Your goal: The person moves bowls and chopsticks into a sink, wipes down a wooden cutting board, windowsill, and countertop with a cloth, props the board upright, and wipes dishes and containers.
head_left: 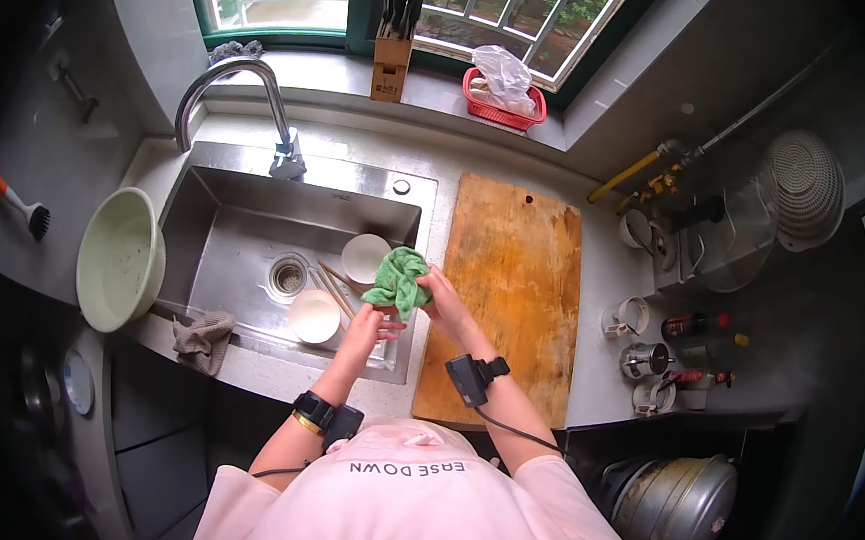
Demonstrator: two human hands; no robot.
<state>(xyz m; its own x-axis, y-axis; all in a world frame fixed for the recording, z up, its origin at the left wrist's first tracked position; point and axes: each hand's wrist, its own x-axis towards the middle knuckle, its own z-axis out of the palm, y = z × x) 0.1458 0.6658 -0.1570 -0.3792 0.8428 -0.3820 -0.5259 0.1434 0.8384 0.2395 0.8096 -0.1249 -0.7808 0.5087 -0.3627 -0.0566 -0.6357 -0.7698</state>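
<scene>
A crumpled green cloth (pixel 399 280) is bunched between both hands, above the right side of the steel sink (pixel 240 226). My right hand (pixel 440 299) grips its right side with the fingers partly behind the folds. At the cloth's lower edge, my left hand (pixel 376 326) pinches it from below, some fingers showing to the right. Beneath, in the sink, lie a white bowl (pixel 315 319) and a second white bowl (pixel 364 256), partly covered by the cloth. Chopsticks (pixel 333 289) rest between the bowls.
A wooden cutting board (pixel 511 296) lies right of the sink. The faucet (pixel 241 68) arches over the sink's back left. A pale green basin (pixel 120 258) leans at the left, near a grey rag (pixel 203 340) on the front edge. Cups and bottles (pixel 686 325) stand far right.
</scene>
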